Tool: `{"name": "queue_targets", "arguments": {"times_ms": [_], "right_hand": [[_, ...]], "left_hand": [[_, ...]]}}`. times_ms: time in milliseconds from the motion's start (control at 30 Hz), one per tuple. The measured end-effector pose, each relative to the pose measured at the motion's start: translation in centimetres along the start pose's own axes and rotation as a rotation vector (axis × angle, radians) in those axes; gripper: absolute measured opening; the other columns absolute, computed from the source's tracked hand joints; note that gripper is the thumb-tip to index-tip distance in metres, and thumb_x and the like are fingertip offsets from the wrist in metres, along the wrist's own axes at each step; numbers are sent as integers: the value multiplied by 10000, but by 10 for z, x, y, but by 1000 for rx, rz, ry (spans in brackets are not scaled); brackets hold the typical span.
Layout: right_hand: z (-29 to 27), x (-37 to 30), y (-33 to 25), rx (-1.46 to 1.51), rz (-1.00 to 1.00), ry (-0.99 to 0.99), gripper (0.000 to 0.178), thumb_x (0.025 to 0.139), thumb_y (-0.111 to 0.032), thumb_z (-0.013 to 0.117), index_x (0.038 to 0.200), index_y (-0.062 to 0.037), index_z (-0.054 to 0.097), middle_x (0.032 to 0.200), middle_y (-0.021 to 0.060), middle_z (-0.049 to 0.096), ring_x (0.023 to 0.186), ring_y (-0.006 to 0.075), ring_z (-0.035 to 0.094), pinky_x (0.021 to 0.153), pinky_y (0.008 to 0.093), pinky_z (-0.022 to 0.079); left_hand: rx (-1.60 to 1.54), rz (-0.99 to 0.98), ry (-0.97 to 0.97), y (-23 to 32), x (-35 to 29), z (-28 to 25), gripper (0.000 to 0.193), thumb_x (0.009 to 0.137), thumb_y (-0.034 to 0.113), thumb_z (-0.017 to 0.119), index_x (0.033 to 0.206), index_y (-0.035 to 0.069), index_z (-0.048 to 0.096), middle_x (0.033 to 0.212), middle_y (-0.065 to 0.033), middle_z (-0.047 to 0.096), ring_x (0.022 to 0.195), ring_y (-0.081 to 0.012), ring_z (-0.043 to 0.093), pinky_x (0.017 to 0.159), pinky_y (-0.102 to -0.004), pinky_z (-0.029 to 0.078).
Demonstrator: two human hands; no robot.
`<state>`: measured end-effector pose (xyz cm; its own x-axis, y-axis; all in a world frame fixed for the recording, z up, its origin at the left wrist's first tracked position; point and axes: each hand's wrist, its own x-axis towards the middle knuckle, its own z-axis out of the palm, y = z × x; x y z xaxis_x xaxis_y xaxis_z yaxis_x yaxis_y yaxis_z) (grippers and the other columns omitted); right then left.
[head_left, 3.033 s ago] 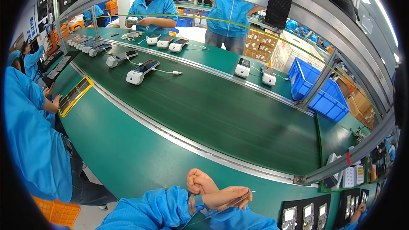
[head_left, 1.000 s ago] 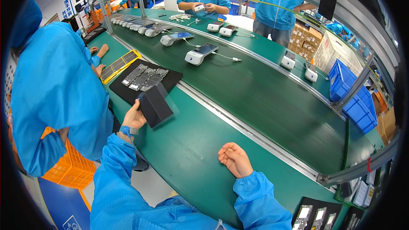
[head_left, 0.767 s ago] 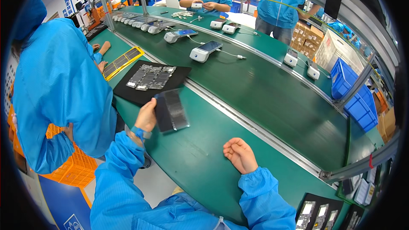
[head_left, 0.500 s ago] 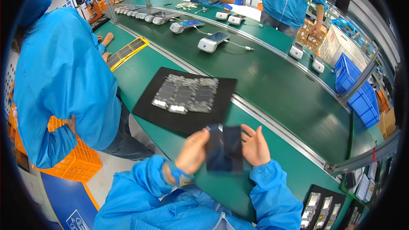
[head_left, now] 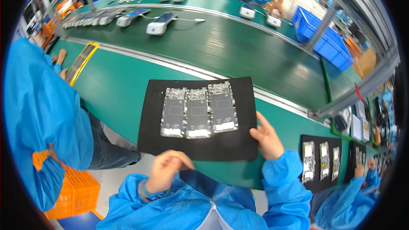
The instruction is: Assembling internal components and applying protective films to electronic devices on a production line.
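Observation:
My left hand (head_left: 165, 170) is closed at the near edge of the black mat, thumb and fingers pinched on a corner of a dark, glossy, flat panel (head_left: 201, 182). The panel hangs low against my jacket, partly hidden by the hand. On the black mat (head_left: 245, 145) lie three grey circuit boards (head_left: 198, 115), side by side, with silvery parts along their far ends and white patches at the near ends. Beside the mat's right edge is my right hand (head_left: 269, 140), thumb and forefinger apart, the thumb tip against the edge; no held thing shows.
A metal rail (head_left: 281, 101) divides the green bench from the belt, where white handheld devices (head_left: 158, 24) stand. Right of me, another black mat (head_left: 315, 179) bears boards. A co-worker (head_left: 47, 123) stands at left by an orange crate (head_left: 79, 191); a blue bin (head_left: 321, 38) is far right.
The view has turned right. My left hand has brought the panel down toward my body, and my right hand has moved away from it to the mat's right edge.

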<state>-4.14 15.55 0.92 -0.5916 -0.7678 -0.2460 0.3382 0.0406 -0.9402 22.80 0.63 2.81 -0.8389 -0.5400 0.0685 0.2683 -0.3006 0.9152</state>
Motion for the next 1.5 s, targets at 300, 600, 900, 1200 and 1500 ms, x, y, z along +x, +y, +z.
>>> {"name": "queue_targets", "arguments": {"times_ms": [300,600,900,1200,1500], "right_hand": [[-163,56,-102,-1317,-14,-4,613,795,81,505,1367,-138,485,1126,155,625,1015,258,599,873,359,473],[-80,104,-47,-1517,-631,174,444,772,-13,630,1193,-149,608,1118,138,563,1113,343,512,986,443,383],[-27,-69,-29,-1614,-416,-302,732,672,-293,792,1318,-123,491,1385,215,395,1313,392,352,1048,537,326],[-37,-84,-24,-1457,-452,-400,692,674,-273,795,1284,-116,510,1334,187,446,1263,355,426,1065,545,308],[-41,-68,-44,-1449,-501,-278,649,693,-358,762,1261,-126,551,1413,169,396,1329,379,342,1059,540,298]], "left_hand": [[316,24,-3,18,15,-34,323,1014,254,413,903,-5,571,837,-110,591,814,-200,584,756,-320,460],[185,-212,-18,-16,37,-43,389,984,341,503,913,-25,612,871,-87,638,794,-147,592,721,-268,461],[77,-150,3,-5,73,-33,391,995,377,455,873,21,557,716,-75,527,723,-191,527,741,-351,449],[83,-232,-106,-21,93,-14,414,974,401,491,834,18,562,762,-88,561,778,-203,560,752,-341,453],[17,-241,-6,-42,92,-37,354,980,337,513,916,4,615,895,-62,639,860,-143,584,813,-285,440]]}}
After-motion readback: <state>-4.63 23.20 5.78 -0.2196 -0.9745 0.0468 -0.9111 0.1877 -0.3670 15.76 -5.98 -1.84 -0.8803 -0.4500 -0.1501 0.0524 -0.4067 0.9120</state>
